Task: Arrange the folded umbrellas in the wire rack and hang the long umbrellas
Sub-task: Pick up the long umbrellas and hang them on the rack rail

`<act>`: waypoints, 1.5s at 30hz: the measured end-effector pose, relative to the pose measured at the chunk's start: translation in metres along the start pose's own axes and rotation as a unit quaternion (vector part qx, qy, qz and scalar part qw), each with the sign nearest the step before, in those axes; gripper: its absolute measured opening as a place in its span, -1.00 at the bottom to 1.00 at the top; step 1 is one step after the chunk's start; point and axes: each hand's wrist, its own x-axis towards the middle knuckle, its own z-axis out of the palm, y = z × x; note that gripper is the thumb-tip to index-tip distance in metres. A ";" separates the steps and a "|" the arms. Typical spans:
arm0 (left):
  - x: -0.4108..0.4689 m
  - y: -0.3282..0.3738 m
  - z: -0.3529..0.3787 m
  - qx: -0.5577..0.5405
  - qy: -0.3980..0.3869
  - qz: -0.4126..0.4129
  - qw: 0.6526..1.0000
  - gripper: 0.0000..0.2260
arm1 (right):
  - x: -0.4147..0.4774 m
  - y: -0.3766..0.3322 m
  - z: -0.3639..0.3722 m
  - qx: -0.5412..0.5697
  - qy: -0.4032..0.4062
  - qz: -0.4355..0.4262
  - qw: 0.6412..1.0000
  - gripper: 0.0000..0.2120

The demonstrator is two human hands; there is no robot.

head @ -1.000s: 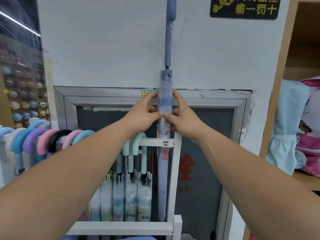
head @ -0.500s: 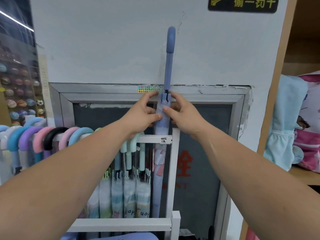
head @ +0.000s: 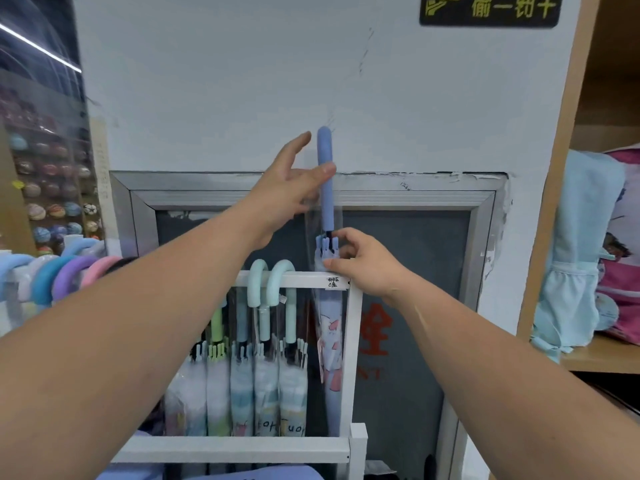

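Note:
A long blue umbrella (head: 328,327) in a clear sleeve stands upright at the right end of the white rack (head: 294,280), its straight blue handle (head: 325,181) rising above the top bar. My right hand (head: 363,263) pinches the umbrella's folded top just above the bar. My left hand (head: 291,188) is spread beside the handle, the thumb touching it and the fingers straight. Two mint hook-handled umbrellas (head: 273,289) hang on the top bar left of it.
More long umbrellas with blue, purple and pink hook handles (head: 65,275) hang on a rail at the left. A grey framed panel (head: 415,271) is behind the rack. A wooden shelf (head: 595,355) with light blue goods stands on the right.
The blue umbrella has gone down into the rack. My left hand has let go of the canopy and risen to the handle; my right hand has followed the canopy top down.

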 end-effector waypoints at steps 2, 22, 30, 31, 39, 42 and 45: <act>0.004 0.005 0.002 -0.023 -0.006 -0.011 1.000 -0.39 | -0.001 -0.001 0.000 -0.016 -0.006 0.000 1.000 -0.65; 0.002 -0.003 -0.005 0.093 -0.070 -0.046 0.992 -0.42 | -0.013 -0.009 -0.021 0.017 0.006 -0.018 1.000 -0.53; -0.017 -0.035 -0.004 0.191 -0.192 -0.108 0.957 -0.40 | -0.021 -0.011 -0.024 0.033 -0.021 -0.040 0.998 -0.67; -0.018 -0.039 -0.003 0.208 -0.206 -0.111 0.950 -0.41 | -0.022 -0.010 -0.023 0.042 -0.026 -0.036 0.998 -0.69; -0.020 -0.048 0.008 0.352 -0.274 -0.108 0.888 -0.42 | -0.030 0.001 -0.017 -0.008 -0.038 -0.053 0.998 -0.68; -0.022 -0.047 0.009 0.371 -0.273 -0.105 0.881 -0.45 | -0.031 -0.001 -0.017 -0.056 -0.036 -0.056 0.996 -0.64; -0.028 -0.042 0.010 0.403 -0.250 -0.100 0.875 -0.41 | -0.032 -0.005 -0.018 -0.100 -0.047 -0.047 0.993 -0.61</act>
